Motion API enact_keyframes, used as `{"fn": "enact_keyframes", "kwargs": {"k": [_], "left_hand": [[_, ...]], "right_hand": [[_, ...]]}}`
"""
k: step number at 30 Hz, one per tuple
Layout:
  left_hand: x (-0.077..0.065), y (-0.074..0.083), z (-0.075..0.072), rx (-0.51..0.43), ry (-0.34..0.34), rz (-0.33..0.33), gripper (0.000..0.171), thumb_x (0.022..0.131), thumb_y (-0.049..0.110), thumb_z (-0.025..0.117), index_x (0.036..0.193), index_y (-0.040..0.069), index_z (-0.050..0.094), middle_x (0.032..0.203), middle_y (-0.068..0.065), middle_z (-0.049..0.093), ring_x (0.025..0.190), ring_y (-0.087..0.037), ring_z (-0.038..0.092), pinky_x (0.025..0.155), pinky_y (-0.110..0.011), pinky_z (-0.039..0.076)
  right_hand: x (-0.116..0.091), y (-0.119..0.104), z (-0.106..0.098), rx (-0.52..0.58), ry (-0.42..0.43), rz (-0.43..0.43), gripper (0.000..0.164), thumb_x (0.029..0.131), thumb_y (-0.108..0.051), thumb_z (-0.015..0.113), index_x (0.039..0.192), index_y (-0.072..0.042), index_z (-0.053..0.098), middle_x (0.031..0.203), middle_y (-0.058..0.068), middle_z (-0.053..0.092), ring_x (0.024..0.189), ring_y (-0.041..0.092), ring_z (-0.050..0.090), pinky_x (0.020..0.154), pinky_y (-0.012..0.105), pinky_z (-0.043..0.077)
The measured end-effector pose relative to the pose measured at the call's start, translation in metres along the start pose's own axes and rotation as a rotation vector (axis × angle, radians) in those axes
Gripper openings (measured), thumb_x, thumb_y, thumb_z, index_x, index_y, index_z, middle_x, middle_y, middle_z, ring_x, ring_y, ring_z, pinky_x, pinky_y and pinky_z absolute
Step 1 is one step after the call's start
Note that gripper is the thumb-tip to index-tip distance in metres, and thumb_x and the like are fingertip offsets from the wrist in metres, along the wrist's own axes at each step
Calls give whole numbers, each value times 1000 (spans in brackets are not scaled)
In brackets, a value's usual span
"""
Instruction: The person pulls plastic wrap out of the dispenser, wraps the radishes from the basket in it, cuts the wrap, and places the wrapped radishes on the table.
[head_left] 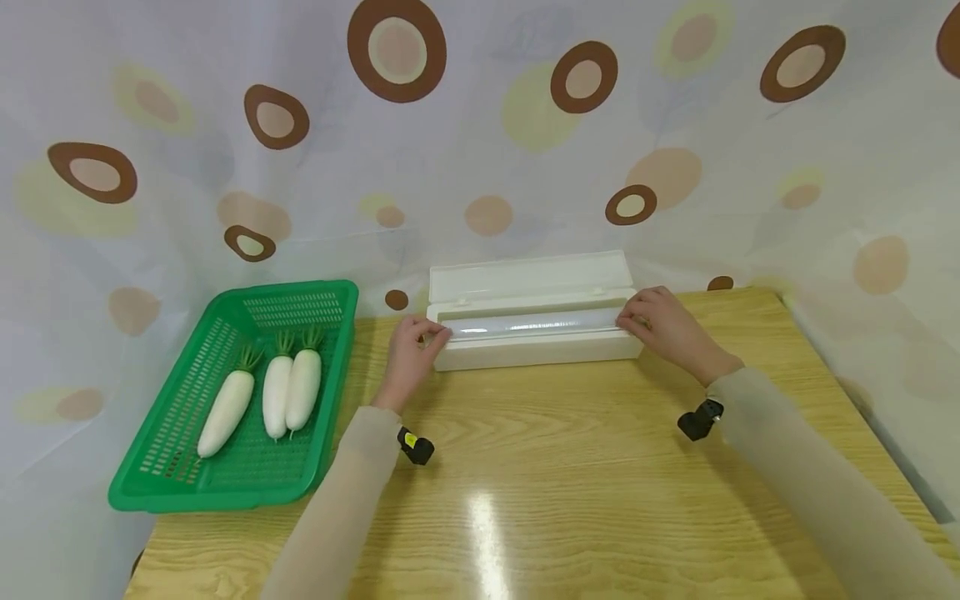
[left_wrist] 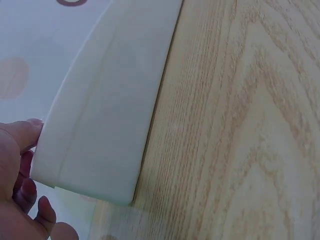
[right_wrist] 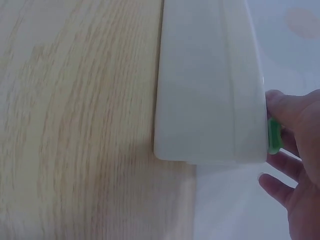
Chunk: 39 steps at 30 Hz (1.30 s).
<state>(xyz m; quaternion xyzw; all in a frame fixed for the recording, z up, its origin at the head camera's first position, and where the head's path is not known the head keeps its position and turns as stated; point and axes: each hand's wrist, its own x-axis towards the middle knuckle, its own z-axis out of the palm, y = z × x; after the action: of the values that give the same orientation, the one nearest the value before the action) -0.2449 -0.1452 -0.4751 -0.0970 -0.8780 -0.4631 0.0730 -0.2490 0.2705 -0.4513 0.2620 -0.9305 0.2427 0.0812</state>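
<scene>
A long white cling film box (head_left: 536, 350) stands at the back of the table with its lid (head_left: 531, 278) raised. Inside lies a shiny roll of cling film (head_left: 525, 323). At the box's left end, my left hand (head_left: 408, 354) pinches the cling film between thumb and forefinger. My right hand (head_left: 666, 329) does likewise at the right end. In the right wrist view a small green piece (right_wrist: 274, 136) shows beside the box, below the thumb; its kind is unclear. The box front hides the film in both wrist views.
To the left, a green plastic basket (head_left: 341, 358) holds a white radish (head_left: 227, 412) lying apart and two more side by side. The wood-grain table (head_left: 570, 467) extends in front of the box. A patterned curtain (head_left: 465, 142) hangs close behind.
</scene>
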Motion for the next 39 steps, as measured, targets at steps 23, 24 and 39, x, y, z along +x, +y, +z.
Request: {"fn": "enact_keyframes", "kwargs": {"k": [23, 24, 39], "left_hand": [[10, 8, -2, -92, -12, -25, 14, 100, 14, 72, 104, 1, 77, 101, -12, 73, 95, -25, 62, 84, -34, 48], [10, 8, -2, -96, 0, -37, 14, 99, 15, 74, 104, 2, 78, 99, -11, 75, 92, -23, 63, 82, -31, 49], [15, 1, -5, -238, 55, -86, 16, 96, 18, 78, 106, 6, 83, 103, -11, 78, 80, -12, 59, 67, -21, 45]], "right_hand": [[5, -3, -6, 116, -29, 158, 8, 103, -13, 66, 101, -5, 70, 108, 18, 70, 120, 46, 49, 100, 62, 39], [5, -3, -6, 119, -12, 170, 8, 103, -13, 68, 100, -6, 71, 105, 16, 70, 119, 44, 50, 97, 61, 40], [2, 4, -8, 255, 34, 334, 26, 100, -25, 74, 108, -1, 79, 131, 26, 63, 135, 44, 43, 112, 64, 34]]}}
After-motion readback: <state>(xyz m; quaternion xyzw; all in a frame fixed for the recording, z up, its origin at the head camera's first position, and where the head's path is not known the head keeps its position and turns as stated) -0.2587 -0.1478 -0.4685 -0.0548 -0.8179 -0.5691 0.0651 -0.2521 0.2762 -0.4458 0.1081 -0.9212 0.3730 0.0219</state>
